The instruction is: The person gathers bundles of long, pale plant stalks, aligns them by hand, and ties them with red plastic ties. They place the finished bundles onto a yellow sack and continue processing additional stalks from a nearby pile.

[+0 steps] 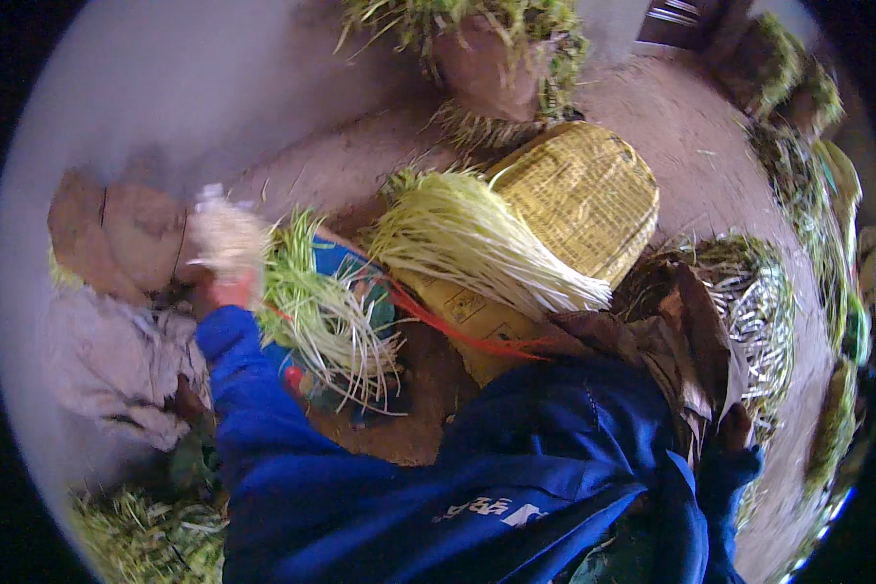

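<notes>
My left hand (226,270), blurred and apparently in a beige glove with a red cuff, reaches out at the left beside a loose heap of pale green and white stems (328,321); whether it holds anything cannot be told. My right hand (736,427) is low at the right, by the edge of a brown cloth (628,336), its fingers unclear. Between them, a large bunch of long pale stems (482,241) lies across a yellow printed sheet (452,306) and against a yellow woven bundle (584,197). Red strings (452,328) stretch below the bunch.
A brown rounded object (142,237) and a crumpled greyish cloth (117,358) lie at the left. Leafy piles are at the top (482,73), lower left (153,540) and right (759,328). More greens line the far right edge (810,182) of the earthen floor (671,131).
</notes>
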{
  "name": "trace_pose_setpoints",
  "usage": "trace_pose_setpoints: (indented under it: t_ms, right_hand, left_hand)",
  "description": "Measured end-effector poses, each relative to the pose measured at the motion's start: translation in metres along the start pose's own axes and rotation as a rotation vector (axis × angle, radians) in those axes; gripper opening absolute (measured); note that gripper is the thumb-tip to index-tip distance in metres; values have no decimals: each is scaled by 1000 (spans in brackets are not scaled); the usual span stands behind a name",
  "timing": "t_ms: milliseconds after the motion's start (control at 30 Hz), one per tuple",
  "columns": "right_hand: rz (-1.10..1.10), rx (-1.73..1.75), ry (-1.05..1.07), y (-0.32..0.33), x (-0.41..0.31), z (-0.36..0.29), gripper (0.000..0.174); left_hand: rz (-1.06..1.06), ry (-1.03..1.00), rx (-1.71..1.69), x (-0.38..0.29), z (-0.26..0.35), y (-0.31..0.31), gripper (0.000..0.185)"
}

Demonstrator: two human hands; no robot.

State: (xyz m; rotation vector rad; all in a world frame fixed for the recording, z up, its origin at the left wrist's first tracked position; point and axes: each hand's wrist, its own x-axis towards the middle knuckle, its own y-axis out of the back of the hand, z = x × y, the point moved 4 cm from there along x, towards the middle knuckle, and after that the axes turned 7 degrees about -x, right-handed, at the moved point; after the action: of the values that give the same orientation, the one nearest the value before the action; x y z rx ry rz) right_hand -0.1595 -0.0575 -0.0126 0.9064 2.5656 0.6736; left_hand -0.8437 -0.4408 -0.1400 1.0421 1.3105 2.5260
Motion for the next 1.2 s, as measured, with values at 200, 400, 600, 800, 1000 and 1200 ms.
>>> trace_pose_setpoints:
  t_ms: [200, 400, 600, 800, 1000, 1200]
  right_hand:
    - [-78, 557, 160, 30, 13, 17, 80]
    - [346, 661, -148, 105, -32, 164, 59]
    - [519, -62, -435, 119, -89, 255, 21]
    - [460, -429, -566, 111, -86, 205, 20]
    - [517, -564, -431, 106, -90, 216, 22]
    - [475, -492, -419, 101, -80, 213, 22]
  left_hand:
    - [424, 111, 253, 143, 21, 179, 66]
    - [622, 7, 360, 188, 127, 248, 66]
    - [859, -116, 263, 235, 214, 250, 77]
    - [891, -170, -86, 300, 231, 226, 77]
    - [695, -216, -387, 333, 308, 138, 68]
    - [193, -510, -309, 311, 454, -11, 65]
